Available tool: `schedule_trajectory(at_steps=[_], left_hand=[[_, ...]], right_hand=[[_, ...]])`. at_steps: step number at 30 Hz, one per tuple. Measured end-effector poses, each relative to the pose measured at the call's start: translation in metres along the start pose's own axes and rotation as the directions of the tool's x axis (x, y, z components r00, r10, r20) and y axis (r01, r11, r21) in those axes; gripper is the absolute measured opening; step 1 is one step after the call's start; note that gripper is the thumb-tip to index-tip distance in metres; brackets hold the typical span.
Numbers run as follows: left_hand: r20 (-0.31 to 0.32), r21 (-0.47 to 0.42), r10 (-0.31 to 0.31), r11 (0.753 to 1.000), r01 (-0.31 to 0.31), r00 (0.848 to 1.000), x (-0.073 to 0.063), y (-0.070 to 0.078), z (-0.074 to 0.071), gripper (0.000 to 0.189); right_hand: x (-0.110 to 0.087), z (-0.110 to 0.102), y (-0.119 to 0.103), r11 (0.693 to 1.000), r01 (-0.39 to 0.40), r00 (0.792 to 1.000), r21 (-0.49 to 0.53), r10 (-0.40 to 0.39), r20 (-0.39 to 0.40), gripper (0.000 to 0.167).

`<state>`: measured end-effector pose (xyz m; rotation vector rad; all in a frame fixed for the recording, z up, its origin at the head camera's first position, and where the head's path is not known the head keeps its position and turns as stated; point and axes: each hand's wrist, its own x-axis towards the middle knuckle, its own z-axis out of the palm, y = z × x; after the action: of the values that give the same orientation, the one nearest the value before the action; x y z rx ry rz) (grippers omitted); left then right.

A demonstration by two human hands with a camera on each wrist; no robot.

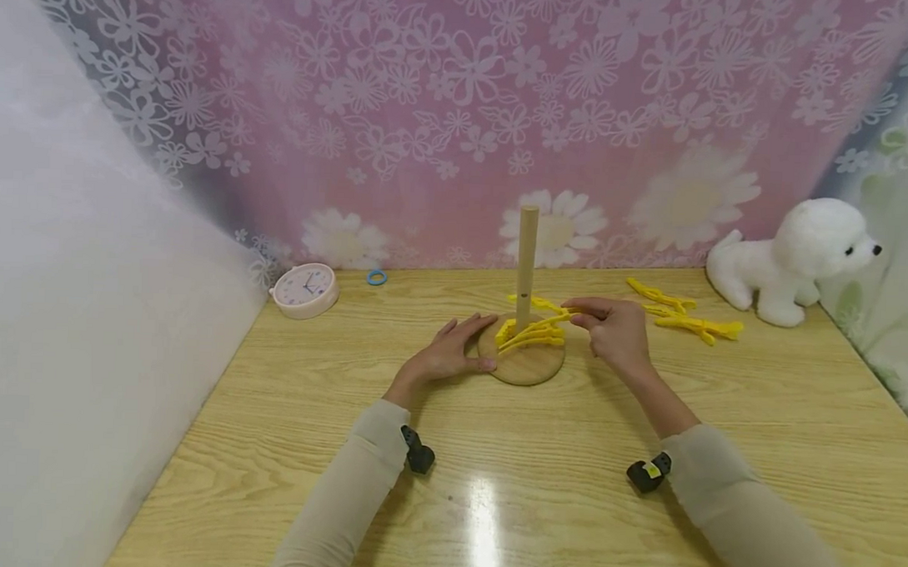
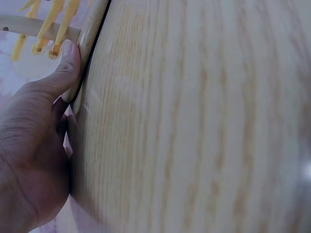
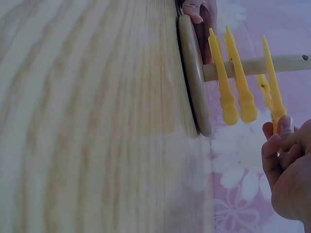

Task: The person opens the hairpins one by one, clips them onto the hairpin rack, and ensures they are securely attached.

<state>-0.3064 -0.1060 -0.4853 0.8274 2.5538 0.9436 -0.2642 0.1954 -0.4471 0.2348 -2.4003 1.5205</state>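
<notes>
Behind your wooden tabletop (image 1: 291,445), a pink cloth (image 1: 399,148) printed with white flowers hangs at 12 o'clock. Taking the stand as your dial's centre, you have a round clock (image 1: 306,290) at 10 o'clock, with a blue ring (image 1: 370,280) just beside it. Your left hand (image 1: 447,350) rests at the 9 o'clock edge of the round base (image 1: 526,371), fingers fairly straight, thumb on the rim. The post (image 1: 527,244) stands upright; low on it, two yellow clips (image 3: 227,104) lie crosswise, narrow tips toward 9 o'clock. Above them, at 3 o'clock, your right hand (image 1: 620,339) pinches the third clip (image 3: 273,80), its long axis nearly level, tips pointing to 9 o'clock beside the post. Loose yellow clips (image 1: 693,323) lie at 2 o'clock, near a white plush dog (image 1: 823,238)
</notes>
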Motion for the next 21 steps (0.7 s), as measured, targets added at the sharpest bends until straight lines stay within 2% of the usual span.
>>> schedule_trajectory(at_steps=[9,21], left_hand=[[-0.002,-0.002,0.000,1.000,0.000,1.000,0.000,0.001,0.001,0.088],[0.007,-0.004,-0.029,1.000,0.029,1.000,0.000,-0.001,0.000,0.089]], right_hand=[[0.003,0.011,-0.003,0.997,-0.002,0.999,-0.072,0.006,0.051,0.018],[0.004,0.013,-0.004,0.992,0.022,0.996,-0.127,-0.010,0.093,0.021]])
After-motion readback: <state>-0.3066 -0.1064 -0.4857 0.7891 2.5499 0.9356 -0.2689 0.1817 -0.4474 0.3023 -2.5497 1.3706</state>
